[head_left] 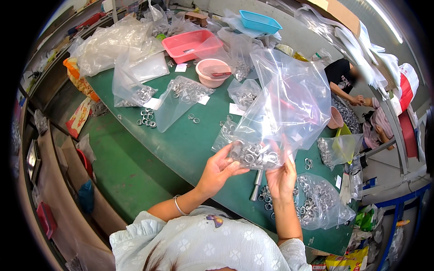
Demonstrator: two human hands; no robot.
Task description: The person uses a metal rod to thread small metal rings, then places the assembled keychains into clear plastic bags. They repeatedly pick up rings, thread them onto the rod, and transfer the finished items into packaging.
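Over the near part of the table, I hold a large clear plastic bag (289, 104) between both hands. Silvery metal ring-shaped pieces (255, 155) lie heaped in its bottom corner. My left hand (219, 170) grips the bag's left lower edge, thumb toward me. My right hand (282, 179) pinches the lower right side, its fingertips partly hidden by the plastic. Below the bag, between my hands, a tapered metal rod (257, 185) lies on the green table (172, 147). Loose metal rings (266, 197) are beside my right wrist, next to another ring-filled bag (318, 201).
Several more bags of rings (186, 90) and paper slips (236, 109) cover the table. A pink basin (190, 45), a round pink bowl (211, 73) and a blue tray (260, 21) stand farther back. Two people, one in a black shirt (337, 76), are at the right.
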